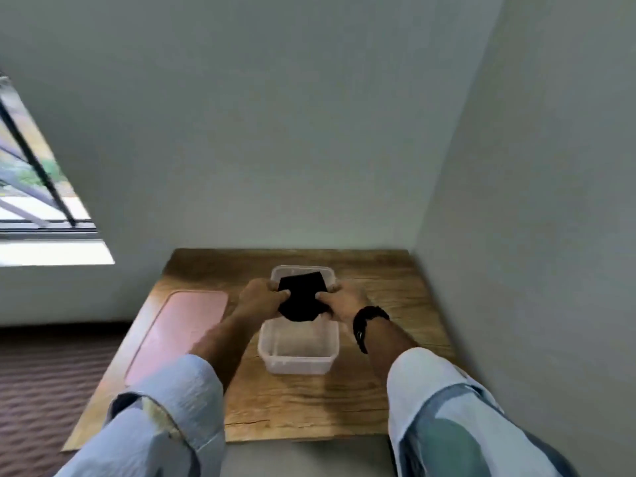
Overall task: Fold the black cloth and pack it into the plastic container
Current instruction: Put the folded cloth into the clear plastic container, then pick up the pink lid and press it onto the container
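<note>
The folded black cloth (302, 297) is a small dark bundle held over the far half of the clear plastic container (298, 360), which stands open on the wooden table (303, 404). My left hand (258, 298) pinches the cloth's left edge. On the other side, my right hand (346, 301) grips its right edge; a black watch sits on that wrist. The near half of the container shows a bare bottom. Whether the cloth touches the container's floor is hidden by my fingers.
A pink lid (179, 333) lies flat on the table's left part. Grey walls close in behind and to the right of the table. A window (34, 187) is at the left, with dark carpet (41, 390) below it.
</note>
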